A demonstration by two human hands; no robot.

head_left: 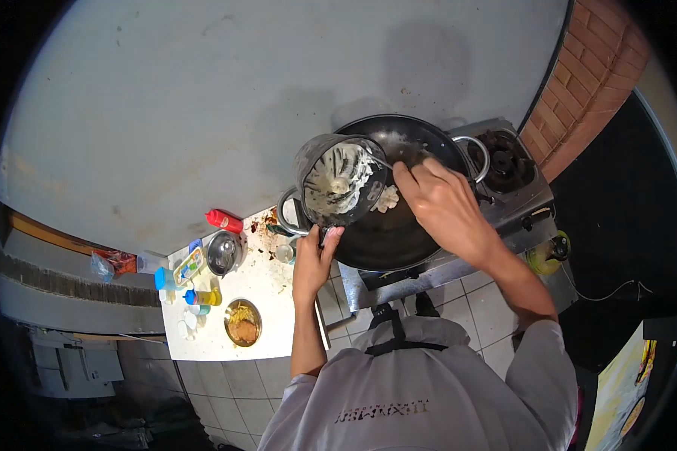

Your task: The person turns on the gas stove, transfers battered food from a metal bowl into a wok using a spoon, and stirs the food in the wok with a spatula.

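Observation:
A dark pot (340, 179) coated inside with pale, thick batter is tilted over a large black wok (390, 244). My left hand (317, 263) is closed at the pot's lower edge, where its handle seems to be. Fingers bent together, my right hand (440, 203) grips a thin metal utensil (380, 161) that reaches into the pot's mouth. Its working end is hard to make out against the batter. A pale, lumpy piece of food (387, 198) lies in the wok between the pot and my right hand.
The wok stands on a metal stove (519, 225) with another burner (502, 160) at right. On the white table (271, 331) at left are a plate of food (243, 323), a metal bowl (223, 252), a red bottle (224, 220) and several containers. A wall rises behind.

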